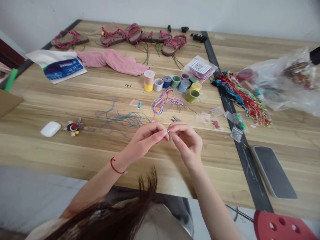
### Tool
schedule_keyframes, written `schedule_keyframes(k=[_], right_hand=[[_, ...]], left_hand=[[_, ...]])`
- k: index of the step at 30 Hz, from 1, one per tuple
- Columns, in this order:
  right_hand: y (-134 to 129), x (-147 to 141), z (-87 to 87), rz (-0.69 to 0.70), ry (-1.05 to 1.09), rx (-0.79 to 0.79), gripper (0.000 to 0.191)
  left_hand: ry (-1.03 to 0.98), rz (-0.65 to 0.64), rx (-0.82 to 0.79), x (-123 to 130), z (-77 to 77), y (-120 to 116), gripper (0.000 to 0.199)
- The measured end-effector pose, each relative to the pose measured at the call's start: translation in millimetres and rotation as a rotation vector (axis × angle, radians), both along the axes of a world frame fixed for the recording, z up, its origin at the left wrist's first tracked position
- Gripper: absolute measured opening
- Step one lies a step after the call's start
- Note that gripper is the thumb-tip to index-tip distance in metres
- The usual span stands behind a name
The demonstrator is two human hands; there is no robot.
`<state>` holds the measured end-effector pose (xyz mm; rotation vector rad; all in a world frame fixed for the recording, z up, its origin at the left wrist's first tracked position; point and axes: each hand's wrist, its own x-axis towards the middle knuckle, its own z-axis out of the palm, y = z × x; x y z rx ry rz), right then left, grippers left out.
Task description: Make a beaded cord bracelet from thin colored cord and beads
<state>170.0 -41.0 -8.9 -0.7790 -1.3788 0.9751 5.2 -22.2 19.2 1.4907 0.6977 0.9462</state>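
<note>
Since it looks too small for one hand to steady, the tiny silvery object (168, 133) sits pinched mid-frame between the closed fingertips of the left hand (146, 140) and right hand (187, 143), above the pale wooden worktop (62, 150), near a loose tangle of pink-and-blue thread (166, 102).

Tiny object (169, 133) between left hand (145, 140) and right hand (187, 143): mostly hidden by the fingers, too small for telling its kind. Behind the right hand, scissors (175, 119), only partly in view. Loose hair (107, 213), blurred, over the lower view. Red stool (281, 226) and clear plastic bag (282, 80), both cut off by the picture's edge. Contents of the small plastic bags (236, 134), too small to tell.
</note>
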Motion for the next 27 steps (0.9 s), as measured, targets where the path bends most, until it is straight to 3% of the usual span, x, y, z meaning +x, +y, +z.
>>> schedule_keyframes(k=[15, 23, 27], right_hand=[[2.0, -0.6, -0.3, -0.027, 0.011, -0.047, 0.007], [5.9, -1.3, -3.8, -0.031, 0.065, -0.198, 0.008], [5.4, -0.7, -5.0, -0.020, 0.058, -0.202, 0.015]], left_hand=[[0.105, 0.015, 0.012, 0.9, 1.4, 1.9, 0.028], [0.074, 0.009, 0.016, 1.4, -2.5, 2.7, 0.025], [0.065, -0.003, 0.018, 1.2, -4.7, 3.2, 0.025]])
